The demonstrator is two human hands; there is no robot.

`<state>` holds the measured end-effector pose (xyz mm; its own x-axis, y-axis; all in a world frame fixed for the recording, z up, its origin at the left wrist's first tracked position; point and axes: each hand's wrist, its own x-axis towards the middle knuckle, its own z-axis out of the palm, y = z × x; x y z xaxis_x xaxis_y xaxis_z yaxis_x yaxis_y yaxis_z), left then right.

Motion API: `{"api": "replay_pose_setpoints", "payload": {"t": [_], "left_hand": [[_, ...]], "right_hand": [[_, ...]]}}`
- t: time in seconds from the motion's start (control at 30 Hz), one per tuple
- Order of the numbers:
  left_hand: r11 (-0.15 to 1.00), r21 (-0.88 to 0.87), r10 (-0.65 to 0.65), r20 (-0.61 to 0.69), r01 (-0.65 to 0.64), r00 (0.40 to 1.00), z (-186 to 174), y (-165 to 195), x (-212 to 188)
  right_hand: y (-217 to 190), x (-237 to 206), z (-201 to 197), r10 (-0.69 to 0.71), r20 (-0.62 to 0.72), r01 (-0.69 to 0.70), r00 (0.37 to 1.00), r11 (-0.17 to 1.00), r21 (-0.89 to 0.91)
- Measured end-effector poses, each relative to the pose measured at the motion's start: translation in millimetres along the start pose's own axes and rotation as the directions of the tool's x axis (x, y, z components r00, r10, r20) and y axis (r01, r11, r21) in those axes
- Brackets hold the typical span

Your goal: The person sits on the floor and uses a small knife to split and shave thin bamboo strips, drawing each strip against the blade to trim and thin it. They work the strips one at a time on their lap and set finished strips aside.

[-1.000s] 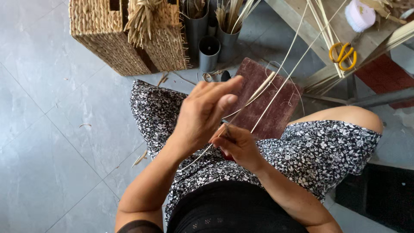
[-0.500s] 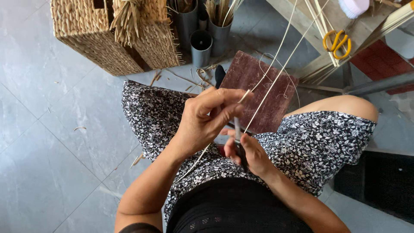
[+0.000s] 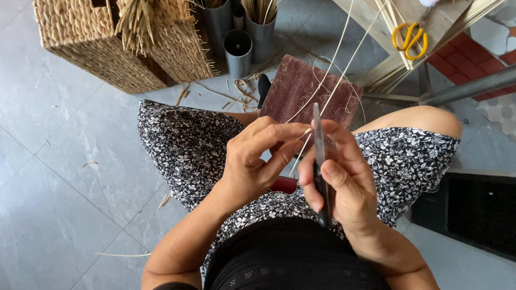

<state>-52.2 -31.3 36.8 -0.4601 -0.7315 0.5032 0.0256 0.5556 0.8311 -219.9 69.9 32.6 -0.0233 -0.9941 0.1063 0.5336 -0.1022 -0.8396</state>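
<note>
Left hand (image 3: 252, 161) just left of frame centre, thumb and forefinger pinched on the near ends of some thin pale fibre strands (image 3: 333, 70), other fingers curled loosely underneath. Right hand (image 3: 338, 182) right beside it, nearly touching, fingers wrapped round a slim dark blade tool (image 3: 320, 161), thumb pressed flat against its side, tip pointing up toward the top of the frame. Blade crossing the strands right at the pinch point, or so it looks; hard to tell actual contact.

Strands running from the fingertips up and to the right, long and taut-ish, out past the top edge, a couple of loose ones curling over a reddish-brown board (image 3: 309, 88) above the hands. Board apparently propped against the knees, lower edge hidden by the hands.

Under everything, a black-and-white floral dress (image 3: 183, 145) over both thighs, bare knee at right of frame.

Further out: woven basket (image 3: 97, 48) in the upper left with dried straw hanging over its edge, grey cylindrical pots (image 3: 239, 48) next to it near top centre, some holding stalks. Yellow-handled scissors (image 3: 409, 37) upper right on a wooden bench surface (image 3: 446, 21). Grey tiled floor (image 3: 64, 188) with bits of straw scattered about.
</note>
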Motion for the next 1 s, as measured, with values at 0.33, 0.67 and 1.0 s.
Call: {"api": "replay_pose_setpoints", "payload": {"t": [0.33, 0.67, 1.0], "left_hand": [[0.994, 0.095, 0.053, -0.036, -0.049, 0.998, 4, 1, -5], [0.999, 0.042, 0.035, -0.104, -0.031, 0.994, 11, -5, -9], [0.994, 0.095, 0.064, -0.168, -0.048, 0.984, 16, -6, -9]], "right_hand": [[5, -3, 3, 0.016, -0.024, -0.014, 1.0, 0.998, 0.06], [13, -6, 0, 0.043, -0.013, -0.041, 0.999, 0.994, 0.105], [15, -6, -1, 0.041, 0.007, -0.042, 0.999, 0.993, 0.107]]}}
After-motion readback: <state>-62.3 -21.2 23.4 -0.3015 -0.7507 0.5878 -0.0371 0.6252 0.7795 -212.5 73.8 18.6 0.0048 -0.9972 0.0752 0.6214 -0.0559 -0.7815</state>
